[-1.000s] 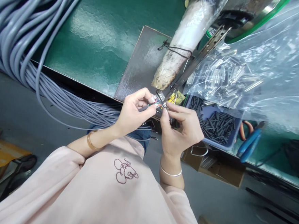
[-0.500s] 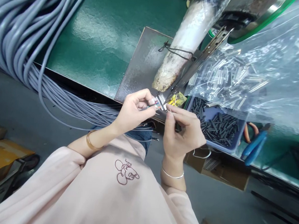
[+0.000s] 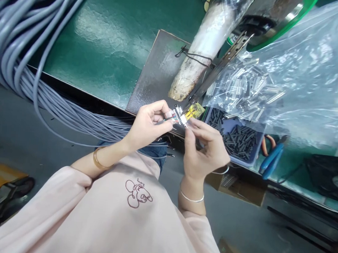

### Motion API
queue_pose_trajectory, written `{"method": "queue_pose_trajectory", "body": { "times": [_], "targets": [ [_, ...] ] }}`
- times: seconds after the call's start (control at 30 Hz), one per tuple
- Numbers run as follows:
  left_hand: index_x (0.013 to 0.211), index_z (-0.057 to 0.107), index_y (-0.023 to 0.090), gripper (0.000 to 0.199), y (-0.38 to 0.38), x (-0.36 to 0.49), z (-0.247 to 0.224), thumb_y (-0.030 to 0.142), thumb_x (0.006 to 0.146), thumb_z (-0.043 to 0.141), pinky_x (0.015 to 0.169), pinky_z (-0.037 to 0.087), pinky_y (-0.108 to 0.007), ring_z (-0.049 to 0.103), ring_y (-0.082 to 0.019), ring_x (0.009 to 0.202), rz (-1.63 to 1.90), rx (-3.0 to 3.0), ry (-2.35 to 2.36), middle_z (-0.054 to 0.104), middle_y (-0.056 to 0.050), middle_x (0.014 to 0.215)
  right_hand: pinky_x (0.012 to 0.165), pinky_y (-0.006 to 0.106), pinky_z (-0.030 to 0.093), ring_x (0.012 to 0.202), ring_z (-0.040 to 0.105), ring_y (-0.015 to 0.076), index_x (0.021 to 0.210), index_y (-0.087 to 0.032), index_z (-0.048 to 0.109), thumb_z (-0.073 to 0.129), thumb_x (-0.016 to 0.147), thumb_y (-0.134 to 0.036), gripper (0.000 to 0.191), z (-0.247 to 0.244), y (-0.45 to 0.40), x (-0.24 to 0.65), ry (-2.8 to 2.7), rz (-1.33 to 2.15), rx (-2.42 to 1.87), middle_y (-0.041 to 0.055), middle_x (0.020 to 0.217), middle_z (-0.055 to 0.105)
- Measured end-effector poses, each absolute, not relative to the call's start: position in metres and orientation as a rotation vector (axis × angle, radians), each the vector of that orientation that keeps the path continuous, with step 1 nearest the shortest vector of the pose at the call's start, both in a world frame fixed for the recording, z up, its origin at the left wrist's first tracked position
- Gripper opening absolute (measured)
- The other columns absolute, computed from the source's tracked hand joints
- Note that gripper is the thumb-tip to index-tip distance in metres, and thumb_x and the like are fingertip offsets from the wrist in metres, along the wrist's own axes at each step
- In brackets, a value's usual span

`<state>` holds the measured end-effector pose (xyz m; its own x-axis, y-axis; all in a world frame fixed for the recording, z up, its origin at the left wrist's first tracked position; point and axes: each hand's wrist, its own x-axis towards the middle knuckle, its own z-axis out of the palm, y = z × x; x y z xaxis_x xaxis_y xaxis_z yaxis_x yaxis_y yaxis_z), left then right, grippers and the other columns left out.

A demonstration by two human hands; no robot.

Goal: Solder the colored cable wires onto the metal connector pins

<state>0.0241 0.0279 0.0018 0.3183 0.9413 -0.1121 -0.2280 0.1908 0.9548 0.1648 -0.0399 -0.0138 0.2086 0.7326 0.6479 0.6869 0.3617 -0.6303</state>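
My left hand (image 3: 152, 123) is closed in a pinch on thin coloured wires (image 3: 174, 118) at the side of a small metal multi-pin connector (image 3: 178, 112). Facing it, my right hand (image 3: 204, 146) is also pinched, its thumb and forefinger on a thin pale wire mostly hidden by the fingertips, close to the connector's right side. A dark metal bar (image 3: 216, 74) slants down to just above the connector. Beside the bar lies a small yellow piece (image 3: 194, 111), and a white-wrapped tube (image 3: 195, 63) ends a little above my fingers.
Grey cables (image 3: 79, 118) hang in a thick bundle along the bench edge on the left. To the right, a blue bin (image 3: 255, 159) holds black sleeves, with a clear bag (image 3: 253, 86) of metal connectors over it. Blue-handled pliers (image 3: 271, 160) lie beyond. A dark board (image 3: 149, 75) sits on the green bench.
The whole view has shifted, so the bench things sit slightly further left. My right fingertips have tilted and moved slightly at the connector; my left hand keeps its pinch.
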Motion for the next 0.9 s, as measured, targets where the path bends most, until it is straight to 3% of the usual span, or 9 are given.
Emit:
{"method": "queue_pose_trajectory", "body": {
  "times": [0.3,0.7,0.9],
  "targets": [
    [0.070,0.048,0.014,0.018,0.034,0.028,0.010,0.017,0.069,0.066,0.049,0.032,-0.014,0.040,-0.002,0.055,1.029,1.093,0.864,0.052,0.001,0.069,0.083,0.029,0.063,0.098,0.075,0.0164,0.094,-0.017,0.065,0.071,0.086,-0.006,0.015,-0.010,-0.028,0.162,-1.473,0.113,-1.307,0.0054,0.106,0.076],
    [0.069,0.049,0.014,0.018,0.035,0.022,0.004,0.017,0.068,0.067,0.042,0.025,-0.014,0.035,-0.001,0.049,0.933,1.077,0.861,0.048,0.002,0.063,0.080,0.019,0.059,0.089,0.075,0.0114,0.089,-0.016,0.059,0.072,0.087,-0.007,0.016,-0.003,-0.029,0.162,-1.660,-0.093,-1.347,0.0056,0.101,0.077],
    [0.075,0.052,0.013,0.019,0.031,0.023,0.005,0.015,0.069,0.069,0.045,0.029,-0.013,0.038,0.000,0.051,0.900,1.035,0.839,0.052,0.003,0.066,0.081,0.016,0.059,0.089,0.076,0.0114,0.088,-0.015,0.059,0.074,0.084,-0.002,0.020,-0.007,-0.032,0.163,-1.700,-0.205,-1.319,0.0052,0.097,0.078]
  ]
}}
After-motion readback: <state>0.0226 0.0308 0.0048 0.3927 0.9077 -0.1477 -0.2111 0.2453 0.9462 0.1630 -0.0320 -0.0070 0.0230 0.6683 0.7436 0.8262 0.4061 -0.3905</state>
